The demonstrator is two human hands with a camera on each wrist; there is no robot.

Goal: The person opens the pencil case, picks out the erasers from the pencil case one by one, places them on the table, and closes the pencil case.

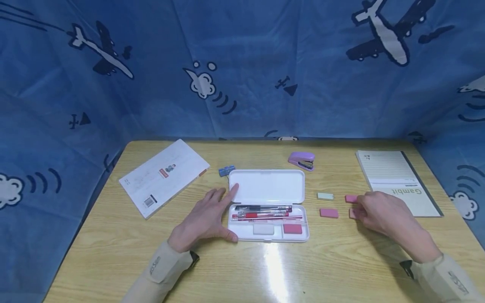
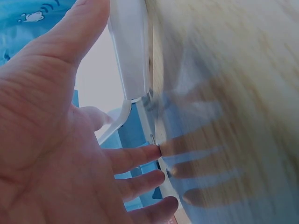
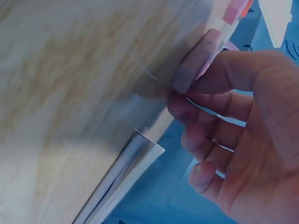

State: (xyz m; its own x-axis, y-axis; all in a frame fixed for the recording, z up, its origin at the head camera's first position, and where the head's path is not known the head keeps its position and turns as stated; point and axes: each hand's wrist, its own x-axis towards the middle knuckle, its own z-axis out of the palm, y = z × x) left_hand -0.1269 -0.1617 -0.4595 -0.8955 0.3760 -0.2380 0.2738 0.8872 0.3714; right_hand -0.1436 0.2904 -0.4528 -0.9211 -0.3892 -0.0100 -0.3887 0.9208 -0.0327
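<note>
An open white pencil case (image 1: 242, 234) lies mid-table, its lid folded back. Several pens (image 1: 261, 213), a white eraser (image 1: 263, 229) and a pink eraser (image 1: 292, 228) are inside. My left hand (image 1: 202, 221) is spread at the case's left side, thumb at the lower corner and index finger on the lid's edge. On the right, my right hand (image 1: 386, 212) pinches the end of a pale pink eraser (image 3: 198, 60) between thumb and fingers, at the tabletop. Beside it lie a brighter pink eraser (image 1: 351, 198), partly behind the fingers, another pink eraser (image 1: 329, 213) and a pale green eraser (image 1: 325, 196).
A purple stapler (image 1: 302, 160) stands behind the case, with a blue clip (image 1: 226, 170) off the lid's upper left corner. A white booklet (image 1: 163, 176) lies at left, and a notepad (image 1: 401, 185) lies at right beyond my right hand.
</note>
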